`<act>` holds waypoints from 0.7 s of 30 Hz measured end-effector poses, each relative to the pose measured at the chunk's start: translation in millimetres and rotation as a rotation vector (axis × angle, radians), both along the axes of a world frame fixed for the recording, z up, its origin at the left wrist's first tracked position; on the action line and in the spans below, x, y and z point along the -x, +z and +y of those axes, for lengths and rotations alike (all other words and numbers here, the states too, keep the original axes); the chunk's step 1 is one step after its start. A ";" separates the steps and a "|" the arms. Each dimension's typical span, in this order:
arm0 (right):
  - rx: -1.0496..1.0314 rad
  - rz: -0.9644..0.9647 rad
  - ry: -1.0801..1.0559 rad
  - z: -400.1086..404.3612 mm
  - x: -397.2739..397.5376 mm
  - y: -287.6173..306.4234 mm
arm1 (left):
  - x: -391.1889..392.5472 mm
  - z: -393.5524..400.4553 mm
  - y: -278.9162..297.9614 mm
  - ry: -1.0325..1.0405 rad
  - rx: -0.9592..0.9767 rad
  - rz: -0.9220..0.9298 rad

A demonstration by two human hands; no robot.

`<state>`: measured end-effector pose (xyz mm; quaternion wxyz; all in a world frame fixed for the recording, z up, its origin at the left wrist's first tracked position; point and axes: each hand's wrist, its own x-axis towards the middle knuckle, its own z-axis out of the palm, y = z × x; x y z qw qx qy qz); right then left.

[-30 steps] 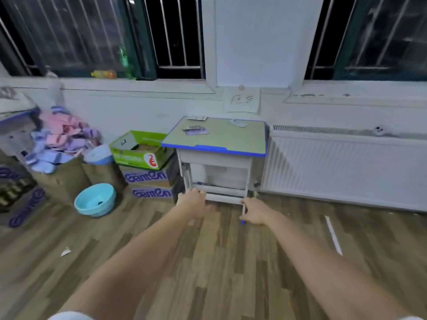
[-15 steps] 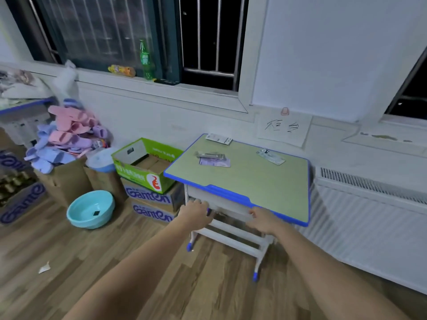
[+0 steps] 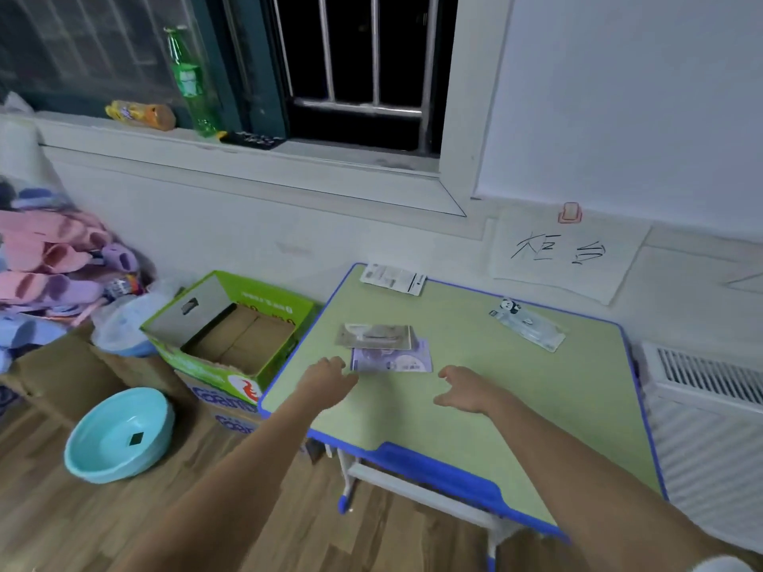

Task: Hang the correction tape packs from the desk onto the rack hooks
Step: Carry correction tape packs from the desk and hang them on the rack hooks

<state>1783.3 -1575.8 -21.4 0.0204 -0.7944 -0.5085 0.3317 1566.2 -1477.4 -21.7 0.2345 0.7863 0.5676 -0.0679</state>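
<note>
A small counter with a pale green top and blue edging (image 3: 475,410) stands against a white wall, and both bare forearms reach out over it. The left hand (image 3: 326,379) hovers at the left edge of a purple-printed flat pack (image 3: 392,359), its fingers loosely curled and holding nothing; whether they touch the pack cannot be told. The right hand (image 3: 464,390) hangs just right of the same pack, fingers spread and relaxed, gripping nothing. A clear-fronted greyish pack (image 3: 373,335) lies overlapping the far edge of the purple one. At the counter's far left corner rests a white card pack with black print (image 3: 392,279), and toward the far right lies a transparent pack with a small panda figure (image 3: 526,324), set aslant. To the left of the counter, an open green cardboard box (image 3: 231,328) sits on stacked brown cartons, with a light blue plastic basin (image 3: 117,435) on the wooden floor nearby. A green plastic bottle (image 3: 190,82) stands on the windowsill above.
</note>
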 end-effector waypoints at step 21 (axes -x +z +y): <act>0.086 -0.001 -0.039 155.7 -43.7 -60.0 | -89.6 155.7 -63.3 0.849 0.298 -0.596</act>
